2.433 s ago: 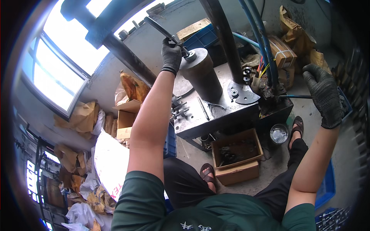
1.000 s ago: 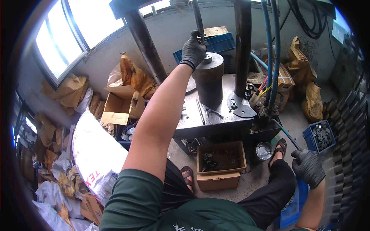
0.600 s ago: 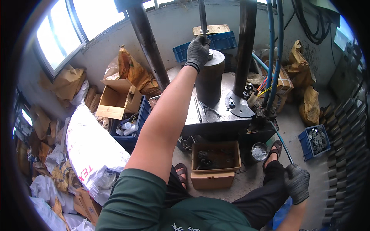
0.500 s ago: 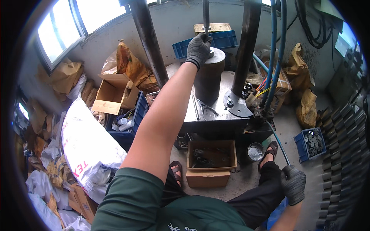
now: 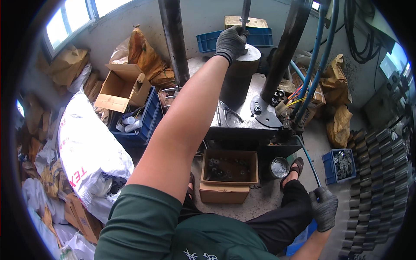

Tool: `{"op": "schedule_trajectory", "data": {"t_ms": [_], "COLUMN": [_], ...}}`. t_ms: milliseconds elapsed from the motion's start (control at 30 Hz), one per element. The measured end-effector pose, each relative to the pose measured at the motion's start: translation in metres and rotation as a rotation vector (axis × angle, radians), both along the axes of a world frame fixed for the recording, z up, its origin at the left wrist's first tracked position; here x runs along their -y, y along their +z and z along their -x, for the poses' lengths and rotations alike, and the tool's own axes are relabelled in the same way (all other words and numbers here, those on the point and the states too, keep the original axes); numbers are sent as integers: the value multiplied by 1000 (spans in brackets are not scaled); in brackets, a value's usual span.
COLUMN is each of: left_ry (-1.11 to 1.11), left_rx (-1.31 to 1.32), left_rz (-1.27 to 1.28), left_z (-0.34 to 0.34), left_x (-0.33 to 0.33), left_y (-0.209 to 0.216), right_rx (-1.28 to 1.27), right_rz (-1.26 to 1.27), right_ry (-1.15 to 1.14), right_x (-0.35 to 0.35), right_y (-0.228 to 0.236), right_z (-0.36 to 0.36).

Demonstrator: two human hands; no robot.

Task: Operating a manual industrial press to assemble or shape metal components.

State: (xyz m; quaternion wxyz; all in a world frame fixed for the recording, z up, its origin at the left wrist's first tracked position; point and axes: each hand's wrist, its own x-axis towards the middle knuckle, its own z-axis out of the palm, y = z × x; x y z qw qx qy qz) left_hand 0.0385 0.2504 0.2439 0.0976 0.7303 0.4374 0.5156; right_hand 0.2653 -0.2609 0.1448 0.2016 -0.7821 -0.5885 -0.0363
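The left hand point(image 5: 232, 42), in a dark knit glove, has its fingers wrapped round the lower part of a steel rod point(image 5: 245, 13), which stands near upright over the top of the thick steel cylinder point(image 5: 238, 84), set toward the far side of the press worktable point(image 5: 258, 84). The palm hides the rod's foot, so whether it is seated cannot be told. The right hand point(image 5: 325, 209), gloved too, is closed on the near end of a slim lever point(image 5: 307, 158) running from the table's right side. To do this well, the rod should be held square to the cylinder's top and centred, since a leaning rod could slip or bind under load. The lever probably wants small, measured movement, with the left fingers taken well clear before any force comes down. The pliers point(image 5: 232, 112) and slotted fan-shaped plate point(image 5: 265, 112), lying nearer on the table, look best left where they cannot foul the cylinder.
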Motion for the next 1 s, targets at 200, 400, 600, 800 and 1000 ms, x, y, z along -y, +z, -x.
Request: {"op": "schedule_trajectory", "data": {"t_ms": [200, 400, 600, 800, 1000], "left_ry": [15, -2, -34, -35, -83], "left_rx": [7, -11, -12, -71, -276], "left_rz": [-9, 11, -25, -40, -313], "left_z": [0, 2, 3, 1, 10], "left_x": [-1, -1, -6, -17, -25], "left_y": [-1, -3, -10, -14, -22], "right_rx": [-23, 12, 5, -19, 22], "right_rz": [-6, 8, 4, 81, 104], "right_ry": [-1, -17, 3, -30, 45], "right_x": [0, 0, 0, -5, -19], "right_y": [1, 2, 1, 6, 28], "right_z": [1, 3, 2, 3, -3]}}
